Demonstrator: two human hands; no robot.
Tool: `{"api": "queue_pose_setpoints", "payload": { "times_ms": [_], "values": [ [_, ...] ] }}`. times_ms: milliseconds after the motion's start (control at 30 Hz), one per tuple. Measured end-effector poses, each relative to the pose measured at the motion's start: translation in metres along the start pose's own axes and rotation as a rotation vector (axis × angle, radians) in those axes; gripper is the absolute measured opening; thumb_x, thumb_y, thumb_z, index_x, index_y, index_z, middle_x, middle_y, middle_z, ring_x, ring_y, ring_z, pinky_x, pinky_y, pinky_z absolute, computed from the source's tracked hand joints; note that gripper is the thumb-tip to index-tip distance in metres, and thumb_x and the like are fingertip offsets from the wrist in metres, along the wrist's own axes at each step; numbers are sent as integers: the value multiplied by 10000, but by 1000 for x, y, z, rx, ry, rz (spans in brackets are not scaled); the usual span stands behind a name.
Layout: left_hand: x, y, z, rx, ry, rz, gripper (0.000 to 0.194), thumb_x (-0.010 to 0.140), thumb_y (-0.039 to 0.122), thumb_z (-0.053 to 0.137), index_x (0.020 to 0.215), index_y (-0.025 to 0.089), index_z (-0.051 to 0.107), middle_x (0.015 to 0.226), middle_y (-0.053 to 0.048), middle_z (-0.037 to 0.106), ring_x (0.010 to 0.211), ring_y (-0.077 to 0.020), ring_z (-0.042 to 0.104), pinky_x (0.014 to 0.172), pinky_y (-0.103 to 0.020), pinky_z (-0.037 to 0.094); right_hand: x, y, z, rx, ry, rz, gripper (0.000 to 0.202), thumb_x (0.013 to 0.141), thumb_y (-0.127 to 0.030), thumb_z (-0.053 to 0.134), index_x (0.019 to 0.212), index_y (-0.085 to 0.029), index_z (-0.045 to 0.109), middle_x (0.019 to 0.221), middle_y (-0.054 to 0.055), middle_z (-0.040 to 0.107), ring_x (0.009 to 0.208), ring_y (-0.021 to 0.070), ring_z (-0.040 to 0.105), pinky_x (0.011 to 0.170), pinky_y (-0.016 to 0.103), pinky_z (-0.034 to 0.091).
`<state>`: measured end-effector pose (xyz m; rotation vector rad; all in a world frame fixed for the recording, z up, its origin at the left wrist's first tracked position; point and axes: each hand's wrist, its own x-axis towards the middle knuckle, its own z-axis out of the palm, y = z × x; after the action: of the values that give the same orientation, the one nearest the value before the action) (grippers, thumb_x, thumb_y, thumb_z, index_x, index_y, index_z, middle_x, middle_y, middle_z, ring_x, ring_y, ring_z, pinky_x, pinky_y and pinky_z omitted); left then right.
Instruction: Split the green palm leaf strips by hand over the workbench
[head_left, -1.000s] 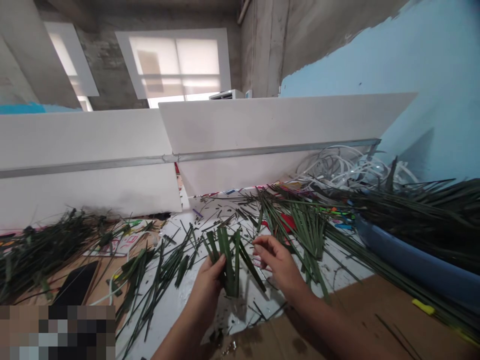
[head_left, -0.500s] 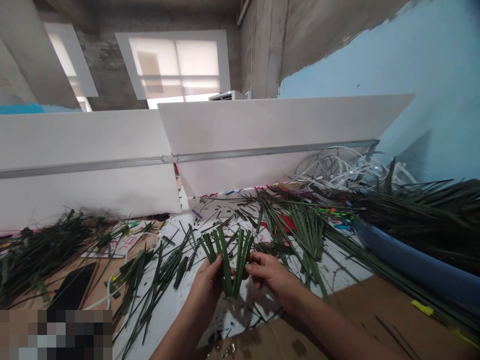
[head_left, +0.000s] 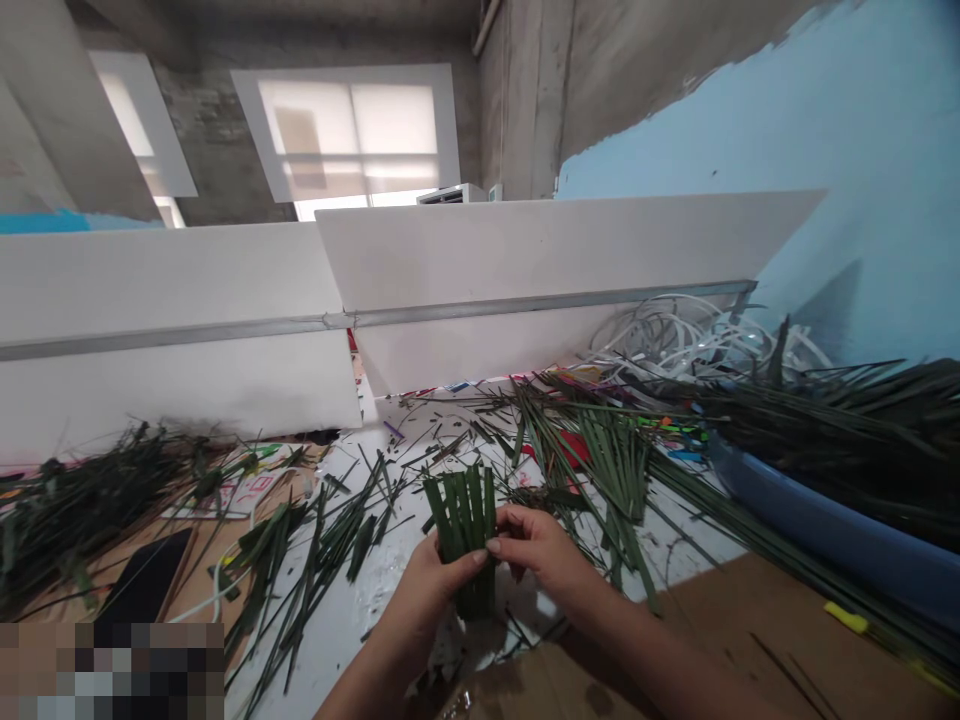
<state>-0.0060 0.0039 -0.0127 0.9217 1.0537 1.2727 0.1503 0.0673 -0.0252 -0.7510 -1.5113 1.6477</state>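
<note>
Between my hands, above the white table surface (head_left: 405, 430), is a bundle of flat green leaf strips (head_left: 463, 510), upright and lying side by side like a small fan. My left hand (head_left: 439, 590) grips it from the left, thumb pressed across the front of the strips. My right hand (head_left: 536, 545) pinches the right edge between thumb and fingers. The lower end of the strips hangs below my fingers. Another fan of green strips (head_left: 615, 455) lies on the table to the right, beyond my right hand.
Loose leaf strips (head_left: 322, 560) lie to the left, near a dark phone (head_left: 150, 575) and white cable. A blue basin (head_left: 825, 530) full of long leaves stands at right. Brown cardboard (head_left: 750, 620) covers the near edge. White panels (head_left: 555, 250) close off the back.
The strips, spread apart in a V before, are now closed together into one flat row. My left thumb has moved rightward across their front.
</note>
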Motion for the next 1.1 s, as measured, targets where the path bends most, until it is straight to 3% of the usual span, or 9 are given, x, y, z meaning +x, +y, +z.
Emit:
{"api": "queue_pose_setpoints", "payload": {
  "times_ms": [233, 400, 667, 867, 1100],
  "values": [
    [2, -4, 0, 51, 106, -9, 423, 566, 359, 876, 914, 148, 761, 816, -69, 746, 753, -217, 642, 690, -285, 473, -1, 0, 2, -80, 50, -51, 201, 683, -304, 690, 829, -166, 691, 665, -15, 573, 590, 121, 476, 494, 222, 369],
    [2, -5, 5, 26, 162, 30, 364, 587, 348, 866, 866, 141, 759, 826, -77, 748, 751, -211, 630, 688, -276, 466, 0, 7, 5, -68, 132, -33, 160, 667, -310, 705, 700, -184, 612, 630, -23, 552, 580, 147, 515, 483, 252, 417],
    [-3, -3, 15, -62, 170, 22, 351, 599, 359, 867, 831, 126, 744, 722, -81, 726, 638, -200, 622, 630, -283, 473, -2, 1, 8, 38, 115, -28, 247, 685, -385, 722, 688, -190, 571, 646, -26, 564, 561, 141, 540, 574, 297, 469],
    [1, -7, 11, -26, 181, 39, 429, 629, 422, 845, 914, 122, 733, 844, -111, 748, 719, -226, 653, 642, -292, 498, -2, 1, 8, 16, 72, -26, 306, 674, -430, 753, 674, -186, 568, 642, -28, 527, 570, 136, 503, 511, 273, 456],
    [4, -13, 4, -56, 187, 45, 359, 616, 347, 852, 883, 136, 737, 830, -99, 755, 689, -225, 669, 668, -314, 529, -3, 7, 10, -46, 72, -30, 307, 694, -431, 745, 669, -195, 551, 621, -34, 519, 574, 133, 503, 514, 257, 442]
  ]
}}
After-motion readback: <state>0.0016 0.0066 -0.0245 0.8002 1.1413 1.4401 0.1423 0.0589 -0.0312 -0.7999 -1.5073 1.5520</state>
